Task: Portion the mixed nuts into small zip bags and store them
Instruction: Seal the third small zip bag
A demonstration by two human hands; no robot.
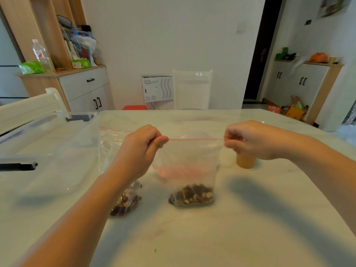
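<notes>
Clear zip bag [189, 162], mixed nuts [191, 194] at bottom, is pinched at its red seal's ends by left hand [139, 149] and right hand [248, 140].

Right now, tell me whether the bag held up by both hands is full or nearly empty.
Nearly empty. The zip bag hangs from the left hand and right hand, with mixed nuts only along its bottom.

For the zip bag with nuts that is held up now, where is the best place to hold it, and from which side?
Grip the zip bag at the two ends of its red zip line, from the sides, as the left hand and right hand pinch it now. The strip is taut and level, and the nuts hang at the bottom, so the bag probably stays upright.
</notes>
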